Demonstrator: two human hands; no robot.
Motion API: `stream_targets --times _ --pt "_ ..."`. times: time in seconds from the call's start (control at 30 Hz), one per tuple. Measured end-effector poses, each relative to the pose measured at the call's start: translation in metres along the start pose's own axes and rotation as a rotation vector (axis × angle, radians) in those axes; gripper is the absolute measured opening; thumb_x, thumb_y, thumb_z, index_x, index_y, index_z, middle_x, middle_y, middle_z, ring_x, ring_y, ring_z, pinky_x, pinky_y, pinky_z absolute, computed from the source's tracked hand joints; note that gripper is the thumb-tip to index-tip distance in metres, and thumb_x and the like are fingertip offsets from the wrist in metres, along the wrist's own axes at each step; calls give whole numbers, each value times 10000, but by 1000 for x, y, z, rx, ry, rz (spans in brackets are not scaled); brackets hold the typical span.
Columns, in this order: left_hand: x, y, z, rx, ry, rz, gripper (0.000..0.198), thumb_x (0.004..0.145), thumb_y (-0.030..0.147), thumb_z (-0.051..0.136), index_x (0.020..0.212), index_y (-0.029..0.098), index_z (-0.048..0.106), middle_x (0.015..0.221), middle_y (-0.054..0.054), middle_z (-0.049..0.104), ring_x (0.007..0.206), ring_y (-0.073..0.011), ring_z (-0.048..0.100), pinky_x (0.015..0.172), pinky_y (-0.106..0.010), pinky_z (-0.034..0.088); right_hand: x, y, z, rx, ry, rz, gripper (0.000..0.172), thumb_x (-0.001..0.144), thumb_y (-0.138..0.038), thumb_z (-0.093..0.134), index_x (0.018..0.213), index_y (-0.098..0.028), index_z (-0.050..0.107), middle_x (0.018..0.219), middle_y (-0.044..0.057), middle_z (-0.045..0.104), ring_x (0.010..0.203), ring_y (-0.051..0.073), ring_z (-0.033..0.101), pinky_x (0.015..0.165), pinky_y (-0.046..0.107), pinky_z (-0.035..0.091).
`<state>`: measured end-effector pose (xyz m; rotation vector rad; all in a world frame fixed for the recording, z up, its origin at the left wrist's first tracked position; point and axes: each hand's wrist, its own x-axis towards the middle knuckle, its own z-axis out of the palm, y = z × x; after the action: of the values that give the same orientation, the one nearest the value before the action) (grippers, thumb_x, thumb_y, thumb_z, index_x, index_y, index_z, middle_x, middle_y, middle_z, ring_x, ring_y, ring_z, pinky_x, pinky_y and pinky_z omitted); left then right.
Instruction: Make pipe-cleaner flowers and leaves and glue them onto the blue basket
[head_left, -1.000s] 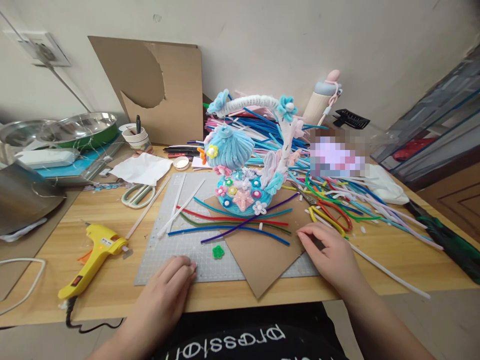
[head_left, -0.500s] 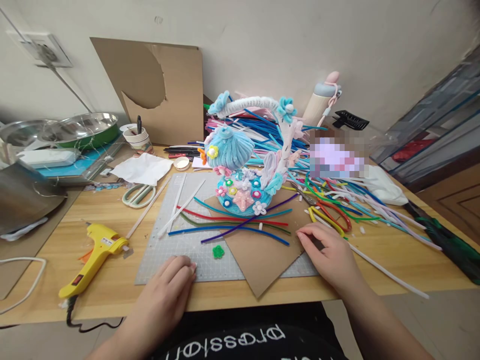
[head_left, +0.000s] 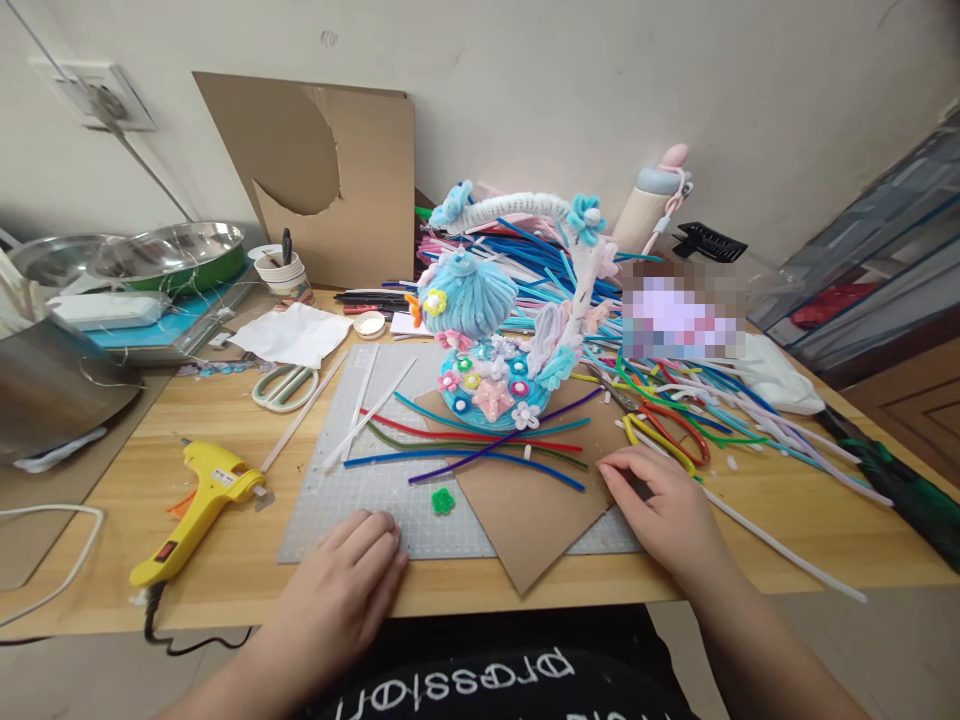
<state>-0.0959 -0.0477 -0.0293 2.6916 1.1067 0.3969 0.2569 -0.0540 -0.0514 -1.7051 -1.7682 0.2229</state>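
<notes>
left hand (head_left: 349,580): lower centre-left of frame, palm down, grip loose and empty, fingers bent, fingertips on near edge of cutting mat (head_left: 352,490).
right hand (head_left: 667,505): lower centre-right, palm down, grip wide and empty, fingertips (head_left: 611,468) on right corner of cardboard piece (head_left: 525,510).
cardboard piece: brown, flat, overlaps the mat's right half. One corner pokes past the near edge of the surface (head_left: 247,570) at bottom centre. Lies between both hands, touched by the right only.
pipe cleaner model (head_left: 487,350): fluffy blue shell on a round flowered base, white arch over it. Stands on far end of the cardboard, centre of frame, well apart from both hands.
loose stems (head_left: 465,455): blue, red, green and purple, lying across mat and cardboard between model and hands, untouched.
green flower (head_left: 443,501): small, on mat, just beside cardboard's left edge, near left hand but apart.
glue gun (head_left: 199,505): yellow, lying on surface, lower left, well apart from left hand.
scissors (head_left: 283,385): pale handles, by mat's far left corner.
paper cup (head_left: 285,275): upper left-centre, holds a dark stick-like tool. Other contents cannot tell.
steel bowl (head_left: 187,245): upper left, inside hard to read.
small white dish (head_left: 370,324): beyond mat, contents cannot tell.
stem heap (head_left: 697,410): mixed colours, right of model, just beyond right hand.
</notes>
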Motion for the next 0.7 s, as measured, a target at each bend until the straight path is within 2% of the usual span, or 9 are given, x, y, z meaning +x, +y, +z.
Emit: stream_targets --times 0.17,0.4,0.57,0.7 --pt "4 3 -2 -58 -30 -63 132 899 178 435 820 170 541 876 -66 545 825 -199 531 728 -367 490 0 0 -1 -5 -10 5 153 875 -283 504 792 -210 610 833 46 651 802 213 596 735 343 442" --pt "-1 3 -1 -56 30 -116 104 894 198 455 863 167 550 903 -75 514 813 -196 521 712 -368 483 3 -9 -6 -62 17 -42 145 872 -280 503 797 -216 609 837 49 650 806 221 595 714 350 437" --pt "-2 3 1 -64 34 -123 101 884 205 469 871 177 566 913 -77 531 826 -210 527 730 -386 480 18 -45 -13 -13 20 -209 88 870 -230 513 838 -216 594 859 62 645 848 229 583 786 375 412" --pt "0 -2 0 -189 69 -238 99 881 228 488 852 180 569 914 -68 545 841 -197 549 742 -364 489 36 -85 -10 39 -133 -387 124 883 -197 483 851 -215 601 853 58 645 826 210 571 767 364 395"
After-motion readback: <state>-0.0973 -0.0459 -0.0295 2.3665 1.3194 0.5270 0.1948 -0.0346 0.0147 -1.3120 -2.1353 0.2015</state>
